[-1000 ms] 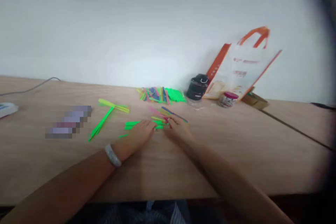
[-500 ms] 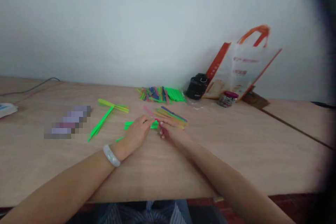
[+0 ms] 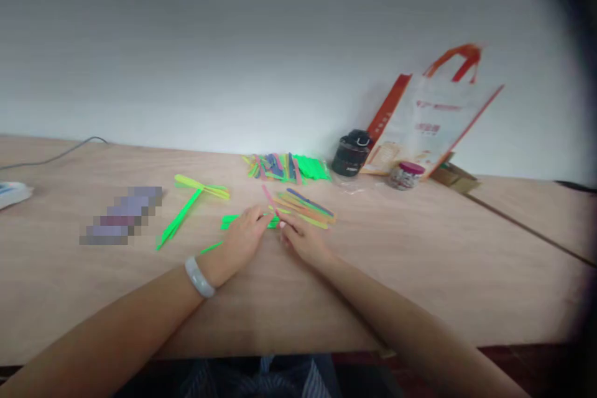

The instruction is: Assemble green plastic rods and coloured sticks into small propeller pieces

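Observation:
A thin pink plastic propeller strip (image 3: 267, 194) slants up from between my two hands, its lower end hidden by fingers. My right hand (image 3: 308, 241) is closed, thumb and forefinger pinching it. Close beside, my left hand (image 3: 245, 233) has its fingertips drawn together at the same strip; exactly what they grip is partly hidden. Green sticks (image 3: 228, 222) lie beneath and between the hands. Another green stick (image 3: 212, 247) pokes out by my left wrist. Just beyond my right hand is a fan of coloured strips (image 3: 308, 204). To the left rests a joined yellow propeller (image 3: 187, 183) with a green stem (image 3: 181, 217).
Bagged coloured strips and green sticks (image 3: 312, 168) lie near the wall. Right of them stand a black bottle (image 3: 351, 154), a lidded jar (image 3: 407, 176), a carry bag (image 3: 433, 124) and a cardboard box (image 3: 459, 181). A blurred-out object (image 3: 124, 214) lies at left, near a cable (image 3: 69, 152).
The pink strip has tilted more upright and its tip has moved right. My right hand has turned, its fingers now tucked under. My left hand has barely moved.

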Available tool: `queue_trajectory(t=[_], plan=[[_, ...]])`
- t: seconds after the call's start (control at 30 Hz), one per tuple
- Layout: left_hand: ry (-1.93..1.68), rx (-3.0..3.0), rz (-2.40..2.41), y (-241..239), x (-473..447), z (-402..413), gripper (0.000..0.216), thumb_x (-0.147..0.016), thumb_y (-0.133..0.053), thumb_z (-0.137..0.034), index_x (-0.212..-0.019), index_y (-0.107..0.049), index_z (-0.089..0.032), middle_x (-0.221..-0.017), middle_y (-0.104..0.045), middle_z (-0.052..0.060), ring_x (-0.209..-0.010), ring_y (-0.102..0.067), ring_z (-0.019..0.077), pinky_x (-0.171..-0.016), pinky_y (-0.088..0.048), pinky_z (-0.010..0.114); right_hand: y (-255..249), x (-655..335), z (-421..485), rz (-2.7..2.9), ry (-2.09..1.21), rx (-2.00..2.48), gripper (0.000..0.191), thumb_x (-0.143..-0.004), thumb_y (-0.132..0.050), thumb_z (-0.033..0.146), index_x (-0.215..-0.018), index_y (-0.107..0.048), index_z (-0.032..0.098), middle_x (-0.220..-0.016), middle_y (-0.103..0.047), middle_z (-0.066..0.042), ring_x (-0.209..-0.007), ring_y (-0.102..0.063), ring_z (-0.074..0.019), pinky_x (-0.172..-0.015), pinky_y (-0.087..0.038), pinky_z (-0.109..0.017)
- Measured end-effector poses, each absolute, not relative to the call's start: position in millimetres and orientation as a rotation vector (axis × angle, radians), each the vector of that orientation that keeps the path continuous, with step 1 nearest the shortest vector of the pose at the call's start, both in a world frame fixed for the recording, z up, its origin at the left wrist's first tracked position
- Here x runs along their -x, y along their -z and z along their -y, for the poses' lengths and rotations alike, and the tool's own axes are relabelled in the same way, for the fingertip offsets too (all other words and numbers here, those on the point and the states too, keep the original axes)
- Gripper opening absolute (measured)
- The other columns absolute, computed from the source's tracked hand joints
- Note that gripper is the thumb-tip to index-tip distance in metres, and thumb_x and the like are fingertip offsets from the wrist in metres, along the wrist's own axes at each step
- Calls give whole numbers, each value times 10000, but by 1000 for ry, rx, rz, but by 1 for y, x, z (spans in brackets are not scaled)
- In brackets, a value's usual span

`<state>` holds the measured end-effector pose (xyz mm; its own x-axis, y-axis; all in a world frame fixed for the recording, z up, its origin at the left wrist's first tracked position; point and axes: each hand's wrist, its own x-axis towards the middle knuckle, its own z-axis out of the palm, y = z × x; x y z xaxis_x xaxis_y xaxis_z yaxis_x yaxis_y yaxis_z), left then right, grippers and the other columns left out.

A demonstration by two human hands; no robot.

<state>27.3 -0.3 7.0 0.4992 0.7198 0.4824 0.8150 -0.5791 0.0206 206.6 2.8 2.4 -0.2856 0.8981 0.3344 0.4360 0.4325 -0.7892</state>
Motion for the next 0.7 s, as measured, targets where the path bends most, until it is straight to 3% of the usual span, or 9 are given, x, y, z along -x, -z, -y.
queue_trajectory(t=[0.43,0.7], plan=[[604,2472,1226,-7,-26,0,269,-934,-385,-162,-1116,-582,-193,-910,-553,56,-848,-530,178,-728,-465,285,-7,-208,0,1976,-608,1096,337,-871,-447,255,-1138,-650,220,-769,-594,-35,-725,-542,-161,-690,-465,-292],[717,2515,1229,-3,-24,-3,264,-930,-389,-156,-1082,-602,-192,-886,-547,51,-834,-523,172,-731,-463,283,-3,-205,0,1817,-919,1078,352,-866,-459,295,-1163,-632,223,-661,-529,14,-501,-462,-92,-470,-402,-212]])
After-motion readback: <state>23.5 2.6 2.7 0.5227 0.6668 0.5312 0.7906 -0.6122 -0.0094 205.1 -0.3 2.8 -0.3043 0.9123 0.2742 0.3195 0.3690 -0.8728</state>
